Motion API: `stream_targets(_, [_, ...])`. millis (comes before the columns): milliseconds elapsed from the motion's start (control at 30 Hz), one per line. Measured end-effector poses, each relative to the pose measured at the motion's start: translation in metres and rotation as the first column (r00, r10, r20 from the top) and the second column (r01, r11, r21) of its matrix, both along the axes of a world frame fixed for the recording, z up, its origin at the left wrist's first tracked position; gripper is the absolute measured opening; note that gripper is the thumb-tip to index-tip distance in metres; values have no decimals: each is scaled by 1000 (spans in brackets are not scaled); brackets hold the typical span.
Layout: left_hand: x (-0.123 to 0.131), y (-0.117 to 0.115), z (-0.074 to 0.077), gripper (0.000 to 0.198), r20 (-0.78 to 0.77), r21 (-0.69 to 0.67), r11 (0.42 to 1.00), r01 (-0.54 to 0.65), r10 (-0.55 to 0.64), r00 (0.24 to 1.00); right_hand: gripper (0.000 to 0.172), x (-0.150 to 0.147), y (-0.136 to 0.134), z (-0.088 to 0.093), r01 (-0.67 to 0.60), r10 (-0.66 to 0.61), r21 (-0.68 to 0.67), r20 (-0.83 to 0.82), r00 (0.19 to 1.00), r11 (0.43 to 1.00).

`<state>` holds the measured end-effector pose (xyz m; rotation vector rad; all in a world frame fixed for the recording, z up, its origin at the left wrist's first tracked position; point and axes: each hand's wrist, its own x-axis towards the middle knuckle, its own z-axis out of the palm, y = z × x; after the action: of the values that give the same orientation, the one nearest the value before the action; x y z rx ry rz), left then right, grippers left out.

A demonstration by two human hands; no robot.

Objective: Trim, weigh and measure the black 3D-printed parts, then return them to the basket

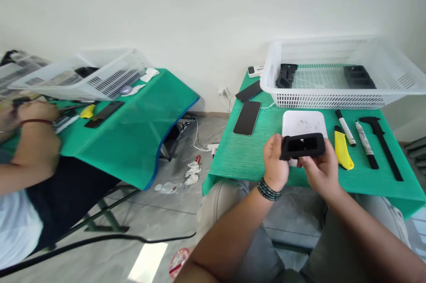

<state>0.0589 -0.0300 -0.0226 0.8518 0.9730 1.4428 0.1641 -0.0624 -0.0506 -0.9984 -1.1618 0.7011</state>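
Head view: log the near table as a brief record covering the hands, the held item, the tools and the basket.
Left hand: grips one end of the black part
Right hand: grips the opposite end
Held item: elongated, with a recessed opening
White square: on the green cloth, dark marks on top
Tools, to its right: yellow cutter, marker, second marker, black caliper
To its left: phone, screen dark
Basket: white, slotted, black pieces inside

The wall of the white basket (333, 98) blocks the far side. The left hand (275, 165), right hand (325, 169) and black case (294, 145) bar the near way to the white box (302, 118). At right, the yellow cutter (342, 149), two markers (346, 128) and caliper (385, 146) leave narrow gaps; near-left green cloth (229, 154) gives wider passage.
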Motion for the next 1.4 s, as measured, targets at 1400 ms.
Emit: stream_targets(1400, [-41, 24, 19, 64, -396, 189, 925, 329, -235, 888, 48, 3, 12, 9, -137, 136, 4, 123, 983, 991])
